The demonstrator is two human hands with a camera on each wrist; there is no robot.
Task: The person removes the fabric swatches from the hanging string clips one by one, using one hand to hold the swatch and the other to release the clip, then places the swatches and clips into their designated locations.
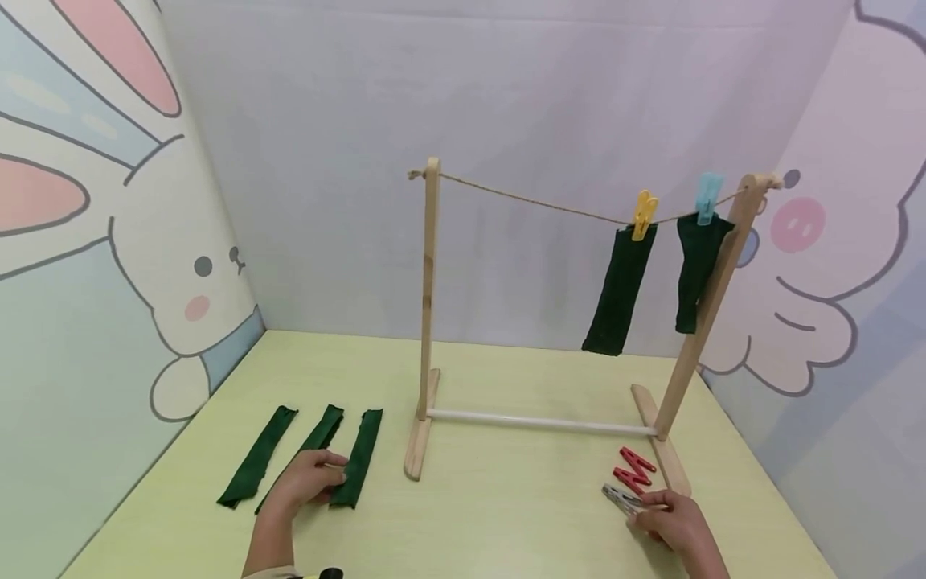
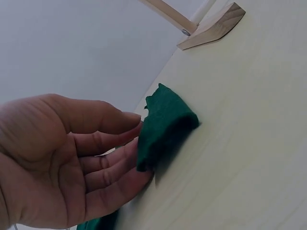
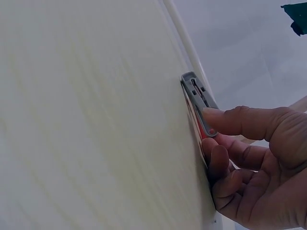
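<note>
My left hand (image 1: 307, 481) pinches the edge of the rightmost dark green cloth strip (image 1: 364, 454) lying on the table. In the left wrist view the thumb and fingertips meet at the folded side of this cloth strip (image 2: 165, 124). Two more green strips lie to its left, the middle one (image 1: 321, 430) partly hidden behind the hand and the outer one (image 1: 258, 458) in full sight. At the table's right, my right hand (image 1: 673, 523) holds a grey clothespin (image 1: 620, 498) between thumb and fingers, also seen as the grey clothespin (image 3: 197, 96) in the right wrist view.
Two red clothespins (image 1: 637, 466) lie just beyond the right hand. A wooden rack (image 1: 429, 297) carries a sagging rope (image 1: 535, 200). From it hang two green cloths, one (image 1: 622, 293) under a yellow clothespin (image 1: 644, 213), the other (image 1: 696, 269) under a blue clothespin (image 1: 708, 197).
</note>
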